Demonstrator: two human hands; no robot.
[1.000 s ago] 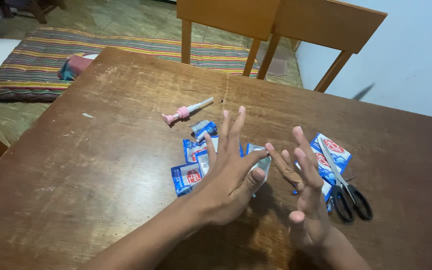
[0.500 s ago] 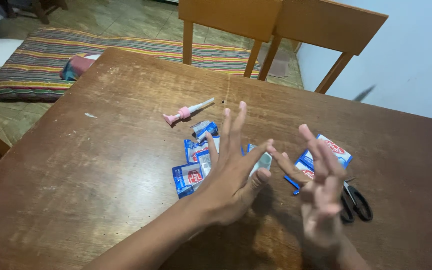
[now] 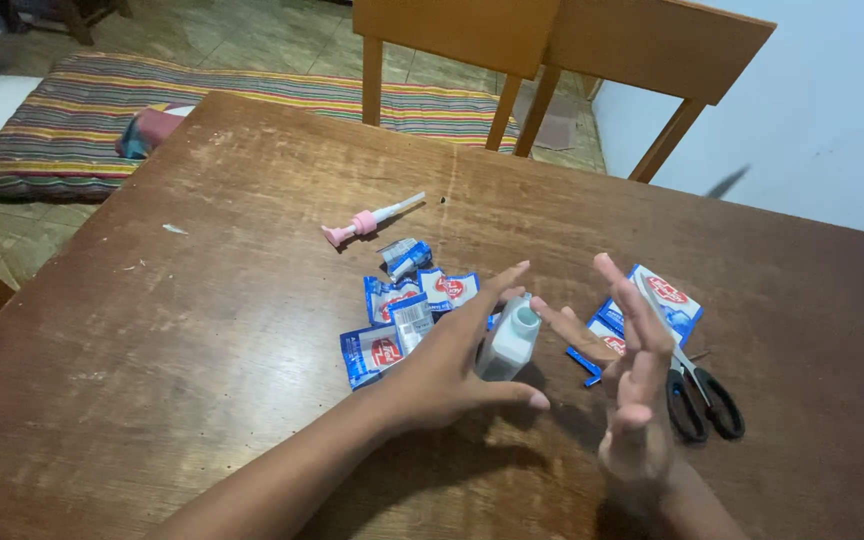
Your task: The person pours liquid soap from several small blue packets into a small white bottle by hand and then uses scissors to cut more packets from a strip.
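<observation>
Small white plastic bottle [image 3: 509, 342] stands uncapped mid-counter, between the left hand [image 3: 449, 362], spread wide against its side, and the empty, splayed right hand [image 3: 634, 375]. Steadying it calls for a firm wrap low on its smooth body. Glossy blue sachets [image 3: 404, 318] lie beside it on the worn wooden counter [image 3: 202, 330]; black-handled scissors [image 3: 697, 395] rest toward the right edge.
</observation>
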